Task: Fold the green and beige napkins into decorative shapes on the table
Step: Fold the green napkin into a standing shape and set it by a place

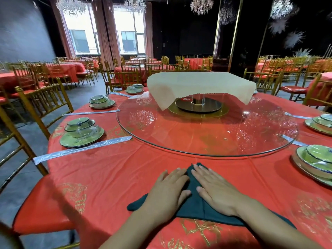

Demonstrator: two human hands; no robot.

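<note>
A dark green napkin lies folded into a triangle on the red tablecloth near the front edge, its tip pointing away from me. My left hand lies flat on its left half with fingers spread. On the right half, my right hand presses flat in the same way. Neither hand grips the cloth. A beige napkin is draped over a raised stand at the centre of the glass turntable.
Stacks of green plates and bowls sit to the left and right, with wrapped chopstick sleeves beside them. Gold chairs ring the table. More red tables and chairs fill the hall behind.
</note>
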